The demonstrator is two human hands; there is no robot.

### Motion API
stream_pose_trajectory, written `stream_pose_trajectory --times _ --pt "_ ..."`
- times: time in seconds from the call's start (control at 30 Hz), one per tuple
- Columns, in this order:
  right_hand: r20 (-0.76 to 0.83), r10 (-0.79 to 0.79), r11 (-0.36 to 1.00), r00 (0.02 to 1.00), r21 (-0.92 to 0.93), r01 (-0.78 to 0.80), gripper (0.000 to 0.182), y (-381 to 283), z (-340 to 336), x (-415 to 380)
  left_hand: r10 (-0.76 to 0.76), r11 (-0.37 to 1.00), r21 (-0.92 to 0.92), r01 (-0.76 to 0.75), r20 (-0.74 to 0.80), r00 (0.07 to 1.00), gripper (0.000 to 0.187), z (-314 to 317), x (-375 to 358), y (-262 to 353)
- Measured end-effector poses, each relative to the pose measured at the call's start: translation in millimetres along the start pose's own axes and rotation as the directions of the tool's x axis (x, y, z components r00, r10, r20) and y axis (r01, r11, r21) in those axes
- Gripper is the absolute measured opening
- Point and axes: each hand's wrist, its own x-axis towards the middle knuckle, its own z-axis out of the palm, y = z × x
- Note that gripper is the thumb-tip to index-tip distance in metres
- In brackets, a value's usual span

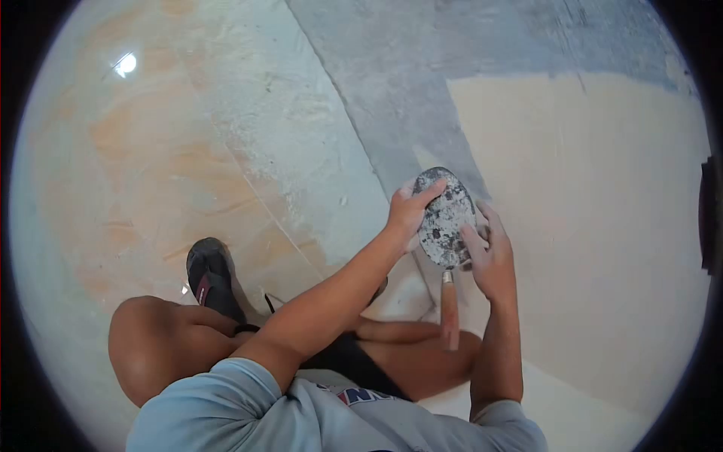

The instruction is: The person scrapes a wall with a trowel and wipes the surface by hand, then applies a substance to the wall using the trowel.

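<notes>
Between my two hands is a trowel (pixel 444 226) with an oval, dark blade crusted with white, speckled residue. Its wooden handle (pixel 449 316) points down toward my lap, below a short metal ferrule. My left hand (pixel 409 215) grips the upper left edge of the blade, thumb lying across its face and fingers behind. At the lower right edge, my right hand (pixel 489 252) is closed around the blade with its thumb on the face. White powder coats the fingers of both hands. What lies behind the blade is hidden.
A wall surface (pixel 587 196) at right has a smooth cream coat beside bare grey (pixel 376 53). The pale floor (pixel 173 158) has orange-brown stains and a bright reflection. My dark shoe (pixel 211 275) rests at lower left, near my bent knee (pixel 154 346). A dark object (pixel 706 215) shows at the right edge.
</notes>
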Motion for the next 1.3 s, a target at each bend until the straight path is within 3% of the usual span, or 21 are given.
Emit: stream_pose_trajectory --times 0.07,0.1,0.13,0.23,0.27,0.3,0.4,0.47,0.5,0.53,0.6,0.77,1.17,1.3 --pt "-0.014 -0.326 0.93 0.945 -0.183 0.318 0.046 20.1 16.4 38.7 -0.058 0.998 -0.027 0.056 -0.077 0.995 0.028 -5.0 9.1 -13.6" --pt "-0.042 -0.199 0.958 0.979 -0.218 0.185 0.036 13.9 25.3 41.0 -0.097 0.995 -0.027 0.095 -0.138 0.986 0.028 -8.4 9.3 -17.6" --pt "-0.056 -0.186 0.962 0.981 -0.212 0.17 0.036 28.6 30.5 48.5 -0.077 0.997 -0.012 0.076 -0.16 0.984 0.029 -17.1 15.2 -26.0" --pt "-0.258 -0.345 0.917 0.902 -0.298 0.265 0.028 51.0 40.4 47.8 -0.022 0.999 0.04 0.027 -0.118 0.993 0.036 -18.5 10.8 -35.4" --pt "-0.262 -0.347 0.917 0.9 -0.298 0.266 0.028 45.5 41.2 45.1 -0.007 0.997 0.073 0.012 -0.072 0.997 0.039 -16.7 8.7 -33.8" --pt "-0.268 -0.311 0.926 0.912 -0.301 0.227 0.029 37.9 42.9 41.3 0.004 0.987 0.161 0.017 -0.132 0.991 0.042 -17.1 7.3 -33.3" --pt "-0.267 -0.269 0.936 0.925 -0.3 0.185 0.033 48.3 43.4 45.0 0.063 0.985 0.166 -0.037 -0.152 0.986 0.042 -10.8 7.6 -28.1" --pt "-0.334 -0.39 0.918 0.858 -0.211 0.335 0.037 52.4 54.2 51.9 0.05 0.992 0.122 -0.033 -0.145 0.988 0.042 -12.8 10.8 -30.2" --pt "-0.402 -0.517 0.856 0.756 -0.254 0.45 0.038 55.2 61.1 57.0 0.032 0.997 0.071 -0.022 -0.142 0.989 0.043 -15.2 10.7 -35.0" --pt "-0.408 -0.509 0.86 0.758 -0.25 0.444 0.038 56.5 63.0 57.2 0.019 0.998 0.069 -0.009 -0.146 0.989 0.04 -19.2 11.4 -39.4" --pt "-0.309 -0.366 0.928 0.878 -0.188 0.321 0.036 54.3 57.7 52.2 0.019 1.0 0.021 -0.016 -0.107 0.994 0.039 -19.4 6.7 -44.8" --pt "-0.311 -0.347 0.934 0.885 -0.199 0.297 0.028 52.0 55.3 47.7 0.036 0.997 -0.067 -0.038 -0.035 0.999 0.036 -18.3 6.1 -52.7" --pt "-0.307 -0.383 0.909 0.871 -0.291 0.297 0.029 53.1 56.9 49.7 0.003 0.999 -0.053 -0.009 -0.113 0.994 0.029 -14.3 9.2 -53.8" --pt "-0.287 -0.349 0.906 0.892 -0.348 0.242 0.029 50.8 57.9 53.6 0.015 1.0 0.003 -0.015 -0.059 0.998 0.031 -26.2 22.0 -58.8"
